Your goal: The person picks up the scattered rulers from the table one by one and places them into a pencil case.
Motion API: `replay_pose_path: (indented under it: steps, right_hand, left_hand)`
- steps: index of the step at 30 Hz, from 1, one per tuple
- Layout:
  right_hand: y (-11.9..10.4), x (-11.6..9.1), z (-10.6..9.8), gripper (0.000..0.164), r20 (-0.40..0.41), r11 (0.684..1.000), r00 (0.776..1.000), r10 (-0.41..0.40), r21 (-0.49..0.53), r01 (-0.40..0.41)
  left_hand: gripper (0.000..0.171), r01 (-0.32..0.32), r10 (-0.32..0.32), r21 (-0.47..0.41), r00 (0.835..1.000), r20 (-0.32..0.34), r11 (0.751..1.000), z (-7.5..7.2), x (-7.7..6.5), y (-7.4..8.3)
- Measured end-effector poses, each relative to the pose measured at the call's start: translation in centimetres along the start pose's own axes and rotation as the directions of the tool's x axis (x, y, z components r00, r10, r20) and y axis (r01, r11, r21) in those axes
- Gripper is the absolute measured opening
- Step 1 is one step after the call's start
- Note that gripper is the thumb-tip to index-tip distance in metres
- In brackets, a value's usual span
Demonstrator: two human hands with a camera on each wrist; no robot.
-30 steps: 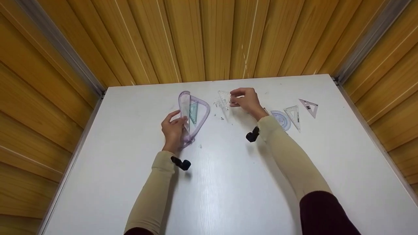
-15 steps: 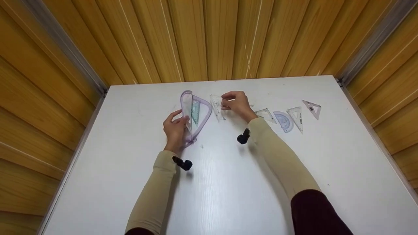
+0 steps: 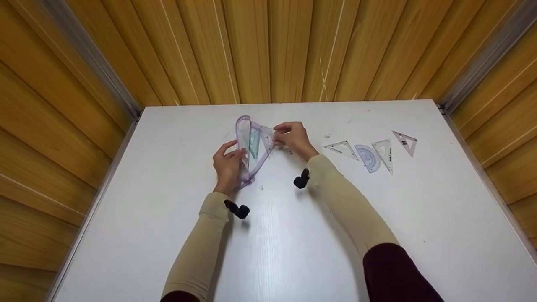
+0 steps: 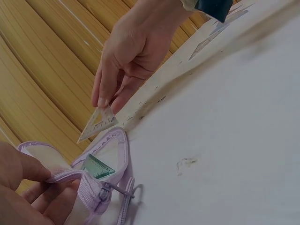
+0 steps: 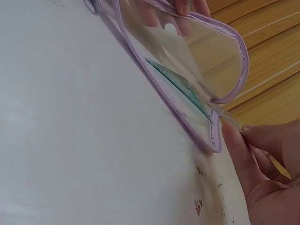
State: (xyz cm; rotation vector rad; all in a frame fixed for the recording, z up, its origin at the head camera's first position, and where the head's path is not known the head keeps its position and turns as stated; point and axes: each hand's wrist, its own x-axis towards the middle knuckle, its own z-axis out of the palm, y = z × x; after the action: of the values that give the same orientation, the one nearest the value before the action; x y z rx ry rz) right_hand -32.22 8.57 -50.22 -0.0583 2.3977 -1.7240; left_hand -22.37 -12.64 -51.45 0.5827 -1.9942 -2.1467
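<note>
A clear zip pouch with lilac edging [image 4: 123, 150] lies unzipped on the table, its flap lifted. My left hand [image 3: 228, 162] pinches the flap's edge between thumb and fingers. Inside the pouch rests a green set square [image 4: 97, 166]. My right hand [image 3: 293, 137] pinches a clear set square [image 4: 99, 123] by one edge; its far point reaches over the pouch opening, above the green one. In the right wrist view the clear set square [image 5: 225, 115] appears nearly edge-on, overlapping the pouch's rim.
To the right lie a clear set square [image 3: 349, 146], a blue protractor [image 3: 368, 157], another clear set square [image 3: 389, 147] and a pinkish set square [image 3: 412, 147]. Small dark marks [image 5: 198, 206] dot the white table [image 3: 268, 243]. Wood-patterned walls [image 3: 268, 50] stand behind and at both sides.
My right hand has moved left with the clear set square, from beside the pouch to over its opening. A set square on the right came into view from behind the arm. My left hand keeps the flap raised.
</note>
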Motion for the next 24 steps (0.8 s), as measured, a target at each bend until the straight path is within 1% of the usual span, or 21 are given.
replay_pose_path:
  steps: [5,11,14,17,20,24]
  right_hand:
    - [-0.2,0.1,1.0,0.027,0.019,0.998,0.999,0.047,0.028,-0.047]
    - [-0.2,0.2,2.0,0.026,0.028,0.996,0.998,0.049,0.071,-0.051]
    - [-0.1,0.2,2.5,0.026,0.035,0.997,0.998,0.052,0.060,-0.054]
    - [-0.2,0.1,3.0,0.026,0.042,0.996,0.997,0.063,0.068,-0.065]
    - [-0.2,0.0,3.6,0.024,0.036,0.996,0.998,0.054,0.072,-0.057]
    - [-0.2,-0.1,4.3,0.021,0.017,0.998,1.000,0.022,0.057,-0.023]
  left_hand:
    - [0.040,-0.011,0.011,-0.004,1.000,0.005,1.000,-0.1,-0.2,0.1]
    - [0.039,-0.039,0.038,0.018,0.999,0.012,0.999,0.1,-0.2,0.0]
    - [0.037,-0.020,0.020,0.033,1.000,0.005,0.999,0.2,-0.3,0.0]
    - [0.037,0.001,-0.001,0.028,1.000,-0.004,1.000,0.2,-0.3,0.0]
    - [0.039,0.001,0.000,0.022,1.000,-0.014,1.000,0.2,-0.2,-0.1]
    - [0.040,-0.013,0.013,0.012,1.000,-0.019,1.000,0.2,-0.2,0.1]
